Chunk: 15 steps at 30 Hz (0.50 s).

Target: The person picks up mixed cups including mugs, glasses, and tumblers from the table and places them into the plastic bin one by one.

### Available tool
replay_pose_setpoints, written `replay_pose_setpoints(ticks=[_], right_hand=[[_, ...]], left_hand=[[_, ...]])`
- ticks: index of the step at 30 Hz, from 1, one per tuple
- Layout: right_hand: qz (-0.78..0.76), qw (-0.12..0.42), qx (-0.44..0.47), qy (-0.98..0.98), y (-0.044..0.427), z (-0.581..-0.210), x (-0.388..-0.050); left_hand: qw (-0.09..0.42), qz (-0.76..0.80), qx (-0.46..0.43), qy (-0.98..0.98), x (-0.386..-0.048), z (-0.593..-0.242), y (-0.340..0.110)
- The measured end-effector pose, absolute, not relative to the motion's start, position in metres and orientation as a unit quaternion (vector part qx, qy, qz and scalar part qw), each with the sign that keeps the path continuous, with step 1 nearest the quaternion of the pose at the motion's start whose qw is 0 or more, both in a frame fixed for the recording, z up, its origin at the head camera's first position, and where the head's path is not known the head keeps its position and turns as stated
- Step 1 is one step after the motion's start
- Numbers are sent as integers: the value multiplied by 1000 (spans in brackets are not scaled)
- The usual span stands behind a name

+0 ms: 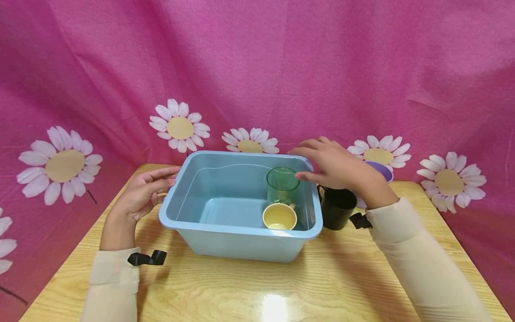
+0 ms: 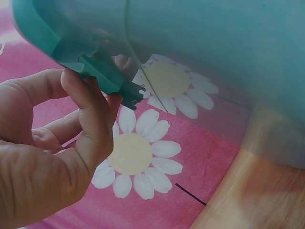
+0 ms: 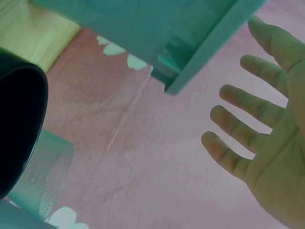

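A blue plastic basin (image 1: pixel 237 243) stands on the table. Inside, at its right end, are a green see-through glass (image 1: pixel 277 185) and a yellow cup (image 1: pixel 279 217) in front of it. My left hand (image 1: pixel 141 192) is at the basin's left rim; the left wrist view shows its bent fingers (image 2: pixel 97 114) gripping under the lip. Above the far right corner, my right hand (image 1: pixel 327 163) holds nothing, its fingers spread. In the right wrist view those fingers (image 3: pixel 233 126) stand apart from the rim. A black mug (image 1: pixel 335 212) sits outside the basin, below the right wrist.
Behind the right wrist is a purple container (image 1: pixel 380 170), partly hidden. A see-through cup (image 3: pixel 45 171) shows beside the black mug in the right wrist view. A pink cloth (image 1: pixel 257 67) with white flowers hangs behind the wooden table (image 1: pixel 225 286).
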State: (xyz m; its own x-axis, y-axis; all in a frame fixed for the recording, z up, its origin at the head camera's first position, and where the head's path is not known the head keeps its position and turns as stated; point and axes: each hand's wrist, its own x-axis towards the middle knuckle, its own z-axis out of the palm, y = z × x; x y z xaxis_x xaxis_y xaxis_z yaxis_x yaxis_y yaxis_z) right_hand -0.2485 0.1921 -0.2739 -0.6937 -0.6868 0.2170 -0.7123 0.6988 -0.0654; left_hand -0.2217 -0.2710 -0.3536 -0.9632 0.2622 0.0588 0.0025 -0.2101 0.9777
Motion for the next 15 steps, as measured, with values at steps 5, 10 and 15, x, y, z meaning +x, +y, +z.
replay_pose_setpoints(ticks=[5,10,15], right_hand=[[108,96,359,-922,211,-276,-246],[133,118,343,-922,231,-285,-245],[149,135,322,-925,248,-295,-240]], left_hand=[[86,770,102,624,-222,-354,-271],[84,768,100,627,-222,-353,-271],[83,766,100,629,-222,-353,-272]])
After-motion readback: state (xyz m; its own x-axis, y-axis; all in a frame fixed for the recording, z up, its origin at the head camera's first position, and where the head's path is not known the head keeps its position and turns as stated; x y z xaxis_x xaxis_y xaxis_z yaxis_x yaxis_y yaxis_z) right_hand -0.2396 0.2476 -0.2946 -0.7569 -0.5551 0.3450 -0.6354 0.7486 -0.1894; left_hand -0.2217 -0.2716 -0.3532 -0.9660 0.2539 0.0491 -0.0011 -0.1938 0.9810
